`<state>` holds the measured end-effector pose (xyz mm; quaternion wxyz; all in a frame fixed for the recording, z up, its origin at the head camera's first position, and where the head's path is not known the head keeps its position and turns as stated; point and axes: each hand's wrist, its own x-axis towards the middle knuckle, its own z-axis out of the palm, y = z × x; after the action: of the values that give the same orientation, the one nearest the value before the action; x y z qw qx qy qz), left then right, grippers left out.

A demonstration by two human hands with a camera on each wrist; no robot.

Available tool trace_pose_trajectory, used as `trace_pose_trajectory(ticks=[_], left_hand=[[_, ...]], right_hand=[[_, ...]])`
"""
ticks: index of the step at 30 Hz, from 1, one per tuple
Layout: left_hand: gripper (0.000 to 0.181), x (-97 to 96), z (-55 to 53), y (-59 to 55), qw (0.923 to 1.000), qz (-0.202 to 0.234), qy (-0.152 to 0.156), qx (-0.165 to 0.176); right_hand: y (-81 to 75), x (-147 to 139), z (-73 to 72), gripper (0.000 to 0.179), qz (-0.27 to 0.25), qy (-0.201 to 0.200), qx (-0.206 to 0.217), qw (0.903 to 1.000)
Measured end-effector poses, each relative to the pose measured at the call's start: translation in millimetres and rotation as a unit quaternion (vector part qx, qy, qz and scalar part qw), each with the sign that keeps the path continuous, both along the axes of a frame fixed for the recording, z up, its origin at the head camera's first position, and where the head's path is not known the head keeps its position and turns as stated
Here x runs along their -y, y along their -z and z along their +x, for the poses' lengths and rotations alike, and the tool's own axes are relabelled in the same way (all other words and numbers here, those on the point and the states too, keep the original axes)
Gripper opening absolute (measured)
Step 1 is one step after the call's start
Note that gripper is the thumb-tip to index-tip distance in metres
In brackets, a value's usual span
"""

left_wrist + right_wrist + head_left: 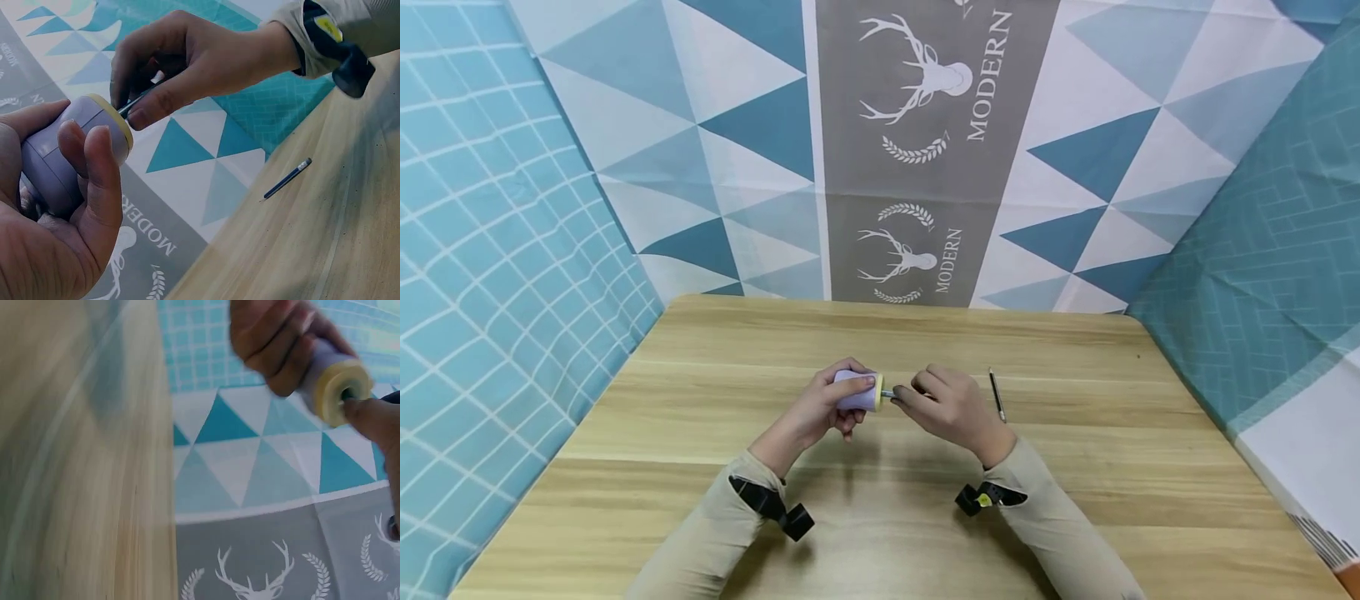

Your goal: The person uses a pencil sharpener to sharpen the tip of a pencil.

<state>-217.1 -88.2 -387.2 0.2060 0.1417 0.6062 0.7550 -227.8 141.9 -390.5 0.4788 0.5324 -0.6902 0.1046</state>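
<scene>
My left hand (811,410) grips a lavender, barrel-shaped pencil sharpener (859,404), which lies on its side in the air above the table. Its yellow-rimmed end (327,394) faces right and has a round hole in the middle. My right hand (953,408) pinches a thin pencil (887,394) between thumb and fingers, close to that end. The pencil's tip is hidden inside the hole, and most of its shaft is covered by the right fingers. In the left wrist view, the left fingers wrap round the sharpener's lavender body (53,153).
A second, dark pencil (997,394) with a pale end lies on the wooden table (715,417), just right of my right hand. Patterned cloth (760,125) hangs behind the table and along both sides. Black cameras (797,522) are strapped to both wrists.
</scene>
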Motion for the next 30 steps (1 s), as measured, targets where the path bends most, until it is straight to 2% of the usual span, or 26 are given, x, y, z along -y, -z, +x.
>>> trace_pose_trajectory(ticks=[3, 6, 8, 12, 14, 16, 18, 19, 20, 21, 22, 24, 25, 27, 28, 29, 30], left_hand=[[0.009, -2.5, -0.6, 0.0, 1.0000, 0.000, 0.000, 0.001], [0.008, -4.5, -0.9, 1.4, 0.9999, 0.001, -0.008, 0.007], [0.007, -5.7, -0.6, 2.4, 0.9998, 0.004, -0.015, 0.012], [0.008, -8.1, 0.7, 4.0, 0.9993, 0.008, -0.028, 0.022], [0.008, -8.6, 1.3, 4.6, 0.9991, 0.006, -0.035, 0.023], [0.008, -8.6, 2.0, 5.0, 0.9989, 0.006, -0.040, 0.023], [0.009, -8.3, 2.3, 5.3, 0.9988, 0.006, -0.043, 0.022], [0.009, -8.2, 2.6, 5.4, 0.9988, 0.006, -0.043, 0.021], [0.009, -8.2, 2.8, 5.6, 0.9988, 0.007, -0.043, 0.021], [0.009, -8.2, 3.0, 5.8, 0.9989, 0.007, -0.042, 0.020], [0.009, -8.4, 3.4, 5.8, 0.9989, 0.008, -0.042, 0.020], [0.008, -9.0, 4.3, 5.5, 0.9990, 0.008, -0.041, 0.018], [0.008, -9.2, 4.6, 5.3, 0.9990, 0.007, -0.041, 0.017], [0.008, -9.9, 5.3, 4.6, 0.9991, 0.006, -0.040, 0.016], [0.008, -10.3, 5.6, 4.3, 0.9991, 0.005, -0.039, 0.015], [0.008, -10.8, 5.7, 3.9, 0.9992, 0.003, -0.038, 0.014], [0.009, -11.2, 5.9, 4.0, 0.9992, 0.002, -0.038, 0.014]], right_hand=[[-0.1, -3, -4.1, 0.013, 0.009, 0.004, -0.092, 0.9958], [0.2, -3, -8.1, 0.012, 0.032, 0.009, -0.142, 0.9893], [-0.2, -3, -10.0, 0.013, 0.050, 0.017, -0.156, 0.9864], [-1.7, -1, -11.5, 0.022, 0.082, 0.026, -0.150, 0.9849], [-2.7, 2, -11.1, 0.027, 0.096, 0.021, -0.131, 0.9865], [-4.4, 4, -9.7, 0.031, 0.104, 0.004, -0.084, 0.9910], [-7.2, 5, -7.5, 0.031, 0.108, -0.023, 0.004, 0.9939], [-9.2, 6, -6.1, 0.029, 0.106, -0.038, 0.057, 0.9920], [-11.6, 6, -4.6, 0.026, 0.102, -0.055, 0.118, 0.9862], [-14.1, 5, -3.1, 0.024, 0.096, -0.068, 0.179, 0.9768], [-16.9, 5, -1.7, 0.023, 0.089, -0.078, 0.242, 0.9630], [-23.2, 4, 0.5, 0.024, 0.074, -0.087, 0.355, 0.9277], [-26.3, 4, 1.4, 0.025, 0.068, -0.085, 0.411, 0.9053], [-32.2, 3, 2.1, 0.028, 0.056, -0.071, 0.507, 0.8570], [-35.1, 2, 2.0, 0.029, 0.050, -0.064, 0.556, 0.8271], [-37.6, 1, 1.6, 0.029, 0.044, -0.061, 0.604, 0.7936], [-39.5, 0, 1.1, 0.029, 0.038, -0.059, 0.651, 0.7555]])
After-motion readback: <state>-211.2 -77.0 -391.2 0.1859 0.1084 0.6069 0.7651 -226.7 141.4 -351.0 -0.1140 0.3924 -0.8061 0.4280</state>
